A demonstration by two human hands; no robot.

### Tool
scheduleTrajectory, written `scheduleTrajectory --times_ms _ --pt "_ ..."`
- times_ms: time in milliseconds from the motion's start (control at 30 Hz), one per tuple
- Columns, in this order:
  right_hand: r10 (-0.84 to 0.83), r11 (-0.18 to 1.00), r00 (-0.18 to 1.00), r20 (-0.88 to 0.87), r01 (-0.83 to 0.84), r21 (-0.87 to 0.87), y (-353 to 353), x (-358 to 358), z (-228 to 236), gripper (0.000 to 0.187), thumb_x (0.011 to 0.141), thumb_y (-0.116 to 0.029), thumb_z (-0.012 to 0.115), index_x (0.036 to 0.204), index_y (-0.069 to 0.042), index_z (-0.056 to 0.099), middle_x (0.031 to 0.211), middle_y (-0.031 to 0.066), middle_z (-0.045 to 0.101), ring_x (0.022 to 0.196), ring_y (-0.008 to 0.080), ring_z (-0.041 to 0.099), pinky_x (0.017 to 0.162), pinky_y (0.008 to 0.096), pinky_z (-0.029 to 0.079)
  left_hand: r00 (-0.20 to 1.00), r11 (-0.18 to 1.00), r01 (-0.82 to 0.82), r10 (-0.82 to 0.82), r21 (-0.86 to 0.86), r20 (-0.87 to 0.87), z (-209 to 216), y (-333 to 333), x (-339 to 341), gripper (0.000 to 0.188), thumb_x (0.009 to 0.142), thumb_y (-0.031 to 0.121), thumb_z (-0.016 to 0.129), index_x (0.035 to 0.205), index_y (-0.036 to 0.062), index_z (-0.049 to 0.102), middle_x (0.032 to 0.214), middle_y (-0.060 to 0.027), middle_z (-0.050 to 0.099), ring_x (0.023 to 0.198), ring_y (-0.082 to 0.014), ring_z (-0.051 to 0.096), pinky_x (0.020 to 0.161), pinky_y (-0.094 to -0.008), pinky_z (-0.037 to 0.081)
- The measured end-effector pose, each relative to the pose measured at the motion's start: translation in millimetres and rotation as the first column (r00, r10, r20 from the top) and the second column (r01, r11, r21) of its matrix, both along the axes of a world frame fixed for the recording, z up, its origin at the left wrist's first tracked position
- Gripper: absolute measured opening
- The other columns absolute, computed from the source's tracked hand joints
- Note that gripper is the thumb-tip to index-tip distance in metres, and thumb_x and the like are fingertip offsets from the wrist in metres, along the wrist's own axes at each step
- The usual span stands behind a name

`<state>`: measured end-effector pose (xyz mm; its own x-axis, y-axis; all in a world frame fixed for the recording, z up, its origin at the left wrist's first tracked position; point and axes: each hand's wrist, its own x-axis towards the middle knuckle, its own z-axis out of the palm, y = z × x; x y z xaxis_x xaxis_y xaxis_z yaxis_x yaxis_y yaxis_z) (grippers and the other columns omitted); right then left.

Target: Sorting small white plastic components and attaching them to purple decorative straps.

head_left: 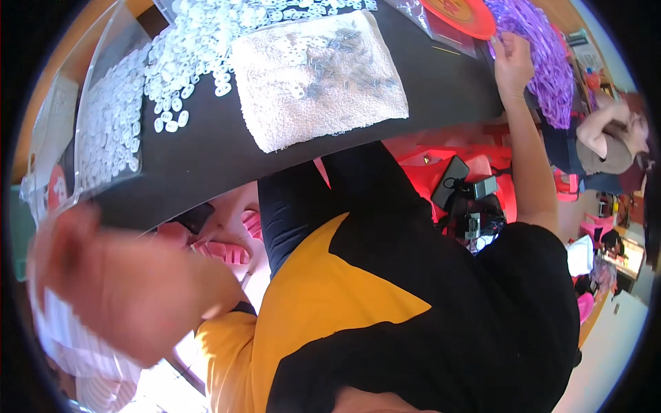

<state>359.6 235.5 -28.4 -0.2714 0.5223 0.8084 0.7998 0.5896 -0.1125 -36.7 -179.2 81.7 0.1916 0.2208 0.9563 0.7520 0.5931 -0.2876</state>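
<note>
My right hand (pixel 513 65) is at the table's far right corner with its fingertips pinched together. Whatever may be between them is too small to make out. It is beside a heap of shiny purple strips (pixel 544 51) and close to the rim of an orange-red round plate (pixel 475 20). Off at the left edge, my left hand (pixel 65 237) is smeared by motion, so its fingers cannot be read. It is near the front corner of a clear plastic box. A white towel (pixel 275 113) on the dark table bears thin metal pins (pixel 344 65) and a few small pale oval pieces.
Pale oval pieces with holes (pixel 200 48) are heaped at the back left, and more fill the clear box (pixel 110 117). A thin yellowish stick (pixel 446 49) lies near the plate. Red stools (pixel 506 199) stand below the table; another person (pixel 606 148) is at the right.
</note>
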Motion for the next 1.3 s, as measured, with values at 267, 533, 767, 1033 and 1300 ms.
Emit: scheduleTrajectory --times_ms 267,533,767,1033,1300 --pt "-0.104 0.994 0.989 0.104 0.108 -0.032 1.0 10.2 2.2 0.028 0.082 -0.034 0.072 0.095 -0.010 0.064 0.092 0.0040 0.063 0.076 0.0197 0.064 0.067 0.0330 0.050 0.908 0.913 0.406 -0.400 -0.030 0.120 2.0 -73.7 -25.9 0.014 0.091 0.015 0.058 0.086 0.0050 0.067 0.077 -0.0009 0.067 0.063 -0.0157 0.063 0.057 -0.0287 0.050" --pt "-0.079 0.996 0.997 -0.012 0.079 -0.052 7.4 11.0 -1.5 0.027 0.080 -0.029 0.073 0.096 -0.009 0.065 0.091 0.0041 0.064 0.074 0.0191 0.065 0.068 0.0321 0.051 0.732 0.741 0.670 -0.648 -0.047 0.210 2.7 -44.2 21.2 0.010 0.086 0.013 0.062 0.091 0.0041 0.064 0.077 -0.0027 0.064 0.063 -0.0168 0.062 0.058 -0.0300 0.050" --pt "0.027 0.998 0.983 -0.181 -0.038 -0.059 3.6 5.1 1.3 0.021 0.080 -0.020 0.075 0.093 -0.005 0.066 0.085 0.0047 0.068 0.073 0.0147 0.066 0.069 0.0284 0.052 0.561 0.556 0.823 -0.758 -0.119 0.332 3.4 -21.7 68.1 0.015 0.082 0.011 0.066 0.095 0.0032 0.061 0.077 -0.0042 0.062 0.063 -0.0178 0.061 0.060 -0.0312 0.050" --pt "0.248 0.966 0.934 -0.258 -0.259 -0.010 -37.6 -5.2 15.5 0.013 0.083 -0.007 0.072 0.094 -0.003 0.067 0.086 0.0043 0.067 0.069 0.0096 0.061 0.066 0.0234 0.050 0.373 0.320 0.928 -0.783 -0.192 0.498 -21.6 107.9 134.9 0.026 0.078 0.009 0.070 0.100 0.0023 0.057 0.077 -0.0060 0.060 0.064 -0.0189 0.059 0.062 -0.0325 0.050" --pt "0.561 0.827 0.808 -0.182 -0.557 0.079 -35.5 -11.7 20.5 0.015 0.078 0.003 0.074 0.090 0.001 0.065 0.076 0.0086 0.066 0.059 0.0151 0.060 0.054 0.0236 0.048 0.418 0.385 0.897 -0.580 -0.217 0.700 -87.3 133.7 142.8 0.034 0.061 -0.007 0.067 0.094 -0.0007 0.063 0.091 -0.0122 0.058 0.079 -0.0294 0.057 0.067 -0.0353 0.048"
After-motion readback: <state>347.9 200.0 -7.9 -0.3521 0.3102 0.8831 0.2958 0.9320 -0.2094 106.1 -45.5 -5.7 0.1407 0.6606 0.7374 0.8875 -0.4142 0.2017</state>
